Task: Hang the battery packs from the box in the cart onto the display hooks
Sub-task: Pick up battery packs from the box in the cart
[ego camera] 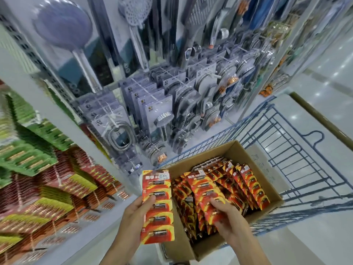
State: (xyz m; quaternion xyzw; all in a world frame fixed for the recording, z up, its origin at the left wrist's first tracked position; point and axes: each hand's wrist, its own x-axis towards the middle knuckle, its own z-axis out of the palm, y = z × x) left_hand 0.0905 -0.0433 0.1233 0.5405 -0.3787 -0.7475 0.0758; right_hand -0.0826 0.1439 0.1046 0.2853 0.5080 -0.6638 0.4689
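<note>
On my feed the floor is pale, glossy tile running off to the far right, dotted with small bright reflections of ceiling lights. A white shelving upright with a row of dark slots slants down the left side, blurred. Past it hang shower heads: a large round one at far left and a smaller one beside it. Below them are closely packed rows of clear packets of shower hoses. A white end panel closes the unit on the right. The light is even and cool.
</note>
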